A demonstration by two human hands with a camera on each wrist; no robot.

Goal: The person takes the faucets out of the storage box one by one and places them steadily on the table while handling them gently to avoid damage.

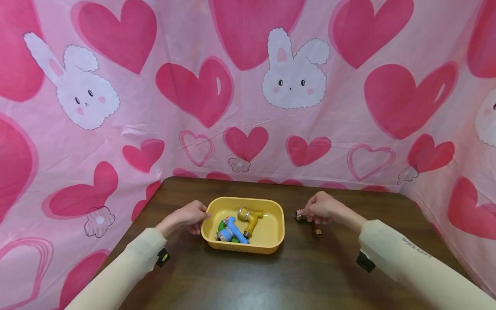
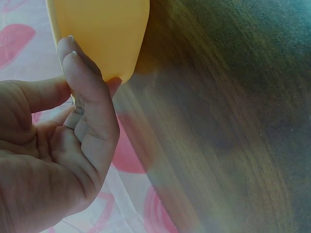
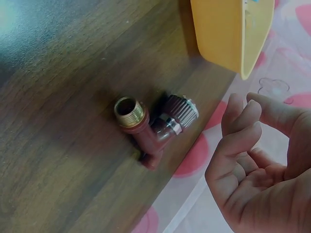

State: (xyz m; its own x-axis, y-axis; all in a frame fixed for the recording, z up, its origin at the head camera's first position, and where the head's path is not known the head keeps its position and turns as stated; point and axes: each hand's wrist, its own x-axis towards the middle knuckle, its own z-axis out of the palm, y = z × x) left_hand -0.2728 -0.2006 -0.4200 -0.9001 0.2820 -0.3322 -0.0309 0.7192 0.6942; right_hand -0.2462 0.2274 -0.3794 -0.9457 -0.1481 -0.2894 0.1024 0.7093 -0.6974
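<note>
My left hand [image 1: 195, 216] pinches the left rim of a yellow plastic tub [image 1: 277, 228], thumb on one side of the wall and fingers on the other, as the left wrist view shows. In the tub lie a blue angle valve [image 1: 232, 229], a mustard-yellow angle valve [image 1: 252, 219] and a green one partly hidden under the blue. To the right of the tub a brown-red angle valve [image 3: 150, 133] with a brass threaded end rests on the table. Above it hovers my right hand [image 1: 320, 207], fingers loosely bent and apart from the valve in the right wrist view.
The dark wood-grain table [image 1: 248, 282] carries the tub and the loose valve. Behind it and at both sides hangs a pink cloth [image 1: 240, 116] printed with hearts and rabbits. The table's far edge runs close behind the tub.
</note>
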